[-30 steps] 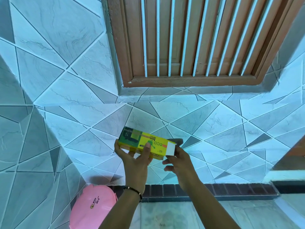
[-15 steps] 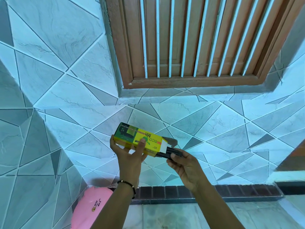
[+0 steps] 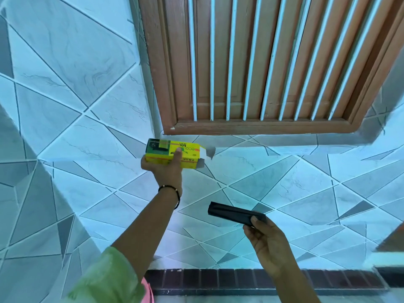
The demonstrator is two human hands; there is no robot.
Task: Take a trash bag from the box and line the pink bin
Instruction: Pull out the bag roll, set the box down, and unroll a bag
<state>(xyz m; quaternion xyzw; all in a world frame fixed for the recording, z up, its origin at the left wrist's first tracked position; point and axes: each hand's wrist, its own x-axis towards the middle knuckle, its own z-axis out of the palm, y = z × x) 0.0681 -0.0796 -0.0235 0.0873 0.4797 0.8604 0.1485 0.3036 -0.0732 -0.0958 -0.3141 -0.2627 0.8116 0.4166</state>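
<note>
My left hand [image 3: 162,169] grips the yellow and green trash bag box [image 3: 172,154], raised up close to the tiled window ledge [image 3: 251,142]. The box's white end flap on the right hangs open. My right hand [image 3: 265,241] is lower and to the right, pinching a folded black trash bag [image 3: 234,213] by its right end; the bag is fully clear of the box. Only a sliver of the pink bin [image 3: 148,290] shows at the bottom edge, mostly hidden behind my green sleeve.
A brown wooden window [image 3: 262,62] with white bars fills the upper middle. Grey and white tiled wall [image 3: 295,189] lies behind both hands, with a tiled corner jutting out at left. A dark brick skirting [image 3: 240,281] runs along the bottom.
My right hand has drawn the black bag out of the box and moved down and right. My left hand has lifted the box up toward the window ledge. The view has tilted up.
</note>
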